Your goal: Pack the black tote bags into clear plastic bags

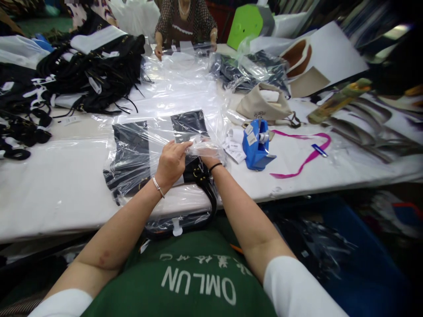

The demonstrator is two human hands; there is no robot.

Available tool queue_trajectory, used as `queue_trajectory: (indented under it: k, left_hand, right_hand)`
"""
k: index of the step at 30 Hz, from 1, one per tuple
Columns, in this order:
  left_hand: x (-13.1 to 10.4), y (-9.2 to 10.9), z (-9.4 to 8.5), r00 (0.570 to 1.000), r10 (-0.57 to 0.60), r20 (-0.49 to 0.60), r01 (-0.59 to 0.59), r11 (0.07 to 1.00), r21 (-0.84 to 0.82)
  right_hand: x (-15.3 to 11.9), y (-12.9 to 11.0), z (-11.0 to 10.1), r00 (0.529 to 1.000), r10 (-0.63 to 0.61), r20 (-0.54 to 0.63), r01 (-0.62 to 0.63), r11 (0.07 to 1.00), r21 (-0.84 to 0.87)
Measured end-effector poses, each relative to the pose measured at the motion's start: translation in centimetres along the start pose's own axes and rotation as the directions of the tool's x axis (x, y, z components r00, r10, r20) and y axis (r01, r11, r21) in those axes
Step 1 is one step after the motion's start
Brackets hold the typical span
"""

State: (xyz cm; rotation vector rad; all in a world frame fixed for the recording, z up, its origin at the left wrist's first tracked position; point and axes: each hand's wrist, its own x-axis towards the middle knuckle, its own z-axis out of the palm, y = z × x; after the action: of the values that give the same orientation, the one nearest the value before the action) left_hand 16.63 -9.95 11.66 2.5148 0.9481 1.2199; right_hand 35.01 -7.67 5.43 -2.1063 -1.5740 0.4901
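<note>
A black handbag [130, 143] with a pale band across its middle lies flat on the table inside a clear plastic bag [158, 136]. Its dark strap [209, 193] hangs out over the table's near edge. My left hand [171, 164] is over the middle of the handbag, thumb and fingers closed on the plastic film. Just to the right, my right hand [209, 157] is closed at a bunched fold of the same film, its fingers partly veiled by the plastic.
A blue tape dispenser [256, 145], white labels [235, 149] and a pink ribbon [307, 160] lie to the right. Beyond are a beige bag [262, 103] and plastic-wrapped dark goods [251, 68]. Black bags [99, 66] pile up at left. Across the table, a person [185, 26] handles plastic.
</note>
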Motion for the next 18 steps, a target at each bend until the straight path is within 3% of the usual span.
queue_trajectory:
  k: [4, 10, 15, 16, 18]
  left_hand:
    - [-0.1, 0.1, 0.1, 1.0, -0.023, 0.021, 0.022, 1.0, 0.002]
    - [-0.7, 0.3, -0.2, 1.0, -0.004, 0.022, 0.004, 1.0, -0.003]
    - [-1.3, -0.7, 0.5, 0.998, -0.018, 0.065, 0.018, 1.0, 0.005]
    - [-1.4, -0.7, 0.7, 0.997, -0.021, 0.075, 0.02, 1.0, 0.011]
    - [-1.9, -0.1, 0.6, 0.993, -0.022, 0.112, 0.017, 0.999, 0.042]
  right_hand:
    - [-0.4, 0.4, -0.1, 0.999, 0.002, -0.038, -0.001, 1.0, 0.031]
    - [-2.8, 0.8, -0.6, 0.991, -0.131, -0.017, 0.132, 0.989, 0.072]
    - [-5.6, 1.0, -0.9, 0.905, -0.395, 0.159, 0.404, 0.915, -0.021]
    - [-5.9, 0.9, -0.9, 0.902, -0.39, 0.184, 0.402, 0.915, -0.032]
    - [-6.1, 0.1, -0.5, 0.946, -0.268, 0.182, 0.275, 0.961, -0.01]
